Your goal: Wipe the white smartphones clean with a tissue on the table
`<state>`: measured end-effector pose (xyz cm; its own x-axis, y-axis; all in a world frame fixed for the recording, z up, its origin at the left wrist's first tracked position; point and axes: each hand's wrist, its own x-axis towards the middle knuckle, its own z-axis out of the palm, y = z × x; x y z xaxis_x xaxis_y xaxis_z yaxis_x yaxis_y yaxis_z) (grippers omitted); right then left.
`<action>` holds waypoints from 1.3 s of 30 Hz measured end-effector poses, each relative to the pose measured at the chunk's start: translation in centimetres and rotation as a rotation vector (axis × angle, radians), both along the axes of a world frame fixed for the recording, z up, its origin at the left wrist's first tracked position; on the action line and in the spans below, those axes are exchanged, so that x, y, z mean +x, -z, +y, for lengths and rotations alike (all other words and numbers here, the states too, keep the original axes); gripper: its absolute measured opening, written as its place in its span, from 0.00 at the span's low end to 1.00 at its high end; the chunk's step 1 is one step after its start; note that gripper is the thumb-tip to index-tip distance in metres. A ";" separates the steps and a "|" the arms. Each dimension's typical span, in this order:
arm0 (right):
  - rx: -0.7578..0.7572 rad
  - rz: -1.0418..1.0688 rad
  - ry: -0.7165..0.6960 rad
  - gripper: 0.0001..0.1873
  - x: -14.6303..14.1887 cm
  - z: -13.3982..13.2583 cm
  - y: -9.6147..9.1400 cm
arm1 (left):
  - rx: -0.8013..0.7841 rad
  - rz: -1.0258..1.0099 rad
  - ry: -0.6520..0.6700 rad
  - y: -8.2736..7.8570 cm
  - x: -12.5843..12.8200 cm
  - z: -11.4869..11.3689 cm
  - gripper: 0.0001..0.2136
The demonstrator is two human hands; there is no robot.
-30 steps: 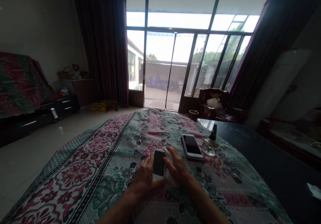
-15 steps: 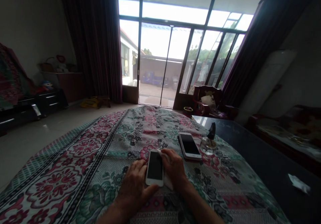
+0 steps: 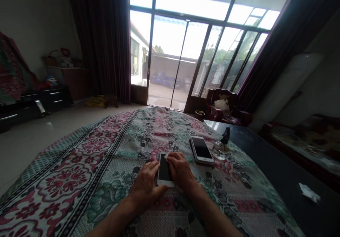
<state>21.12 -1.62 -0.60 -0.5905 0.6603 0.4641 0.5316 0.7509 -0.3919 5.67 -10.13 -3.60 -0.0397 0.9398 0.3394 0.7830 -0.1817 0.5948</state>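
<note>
Phone point(image 3: 165, 173) under left hand point(image 3: 146, 187), right hand point(image 3: 180, 169), second phone point(image 3: 201, 150) just beside

A second smartphone point(image 3: 201, 150) on a floral bedspread point(image 3: 66, 180), glass bottle point(image 3: 220, 151), crumpled tissue point(image 3: 309, 192), dark table point(image 3: 276, 166), glass doors point(image 3: 167, 60)

Dark table point(image 3: 278, 169) partly under a floral cloth point(image 3: 87, 180); on the cloth, a face-up phone point(image 3: 201, 149), a second phone point(image 3: 165, 171) and a glass bottle point(image 3: 220, 152); on the bare tabletop, a crumpled tissue point(image 3: 309, 192).
</note>
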 end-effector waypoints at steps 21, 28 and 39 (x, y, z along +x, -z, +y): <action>-0.047 -0.141 -0.007 0.13 -1.3 1.2 -0.8 | 0.072 -0.017 -0.003 0.6 -0.1 0.1 0.28; -0.016 -0.190 0.008 0.13 -2.3 1.2 -1.2 | 0.070 -0.004 -0.008 0.4 0.0 0.1 0.29; -0.057 -0.158 -0.146 0.13 0.8 -3.3 -0.6 | 0.045 0.010 -0.035 0.1 0.2 -0.2 0.22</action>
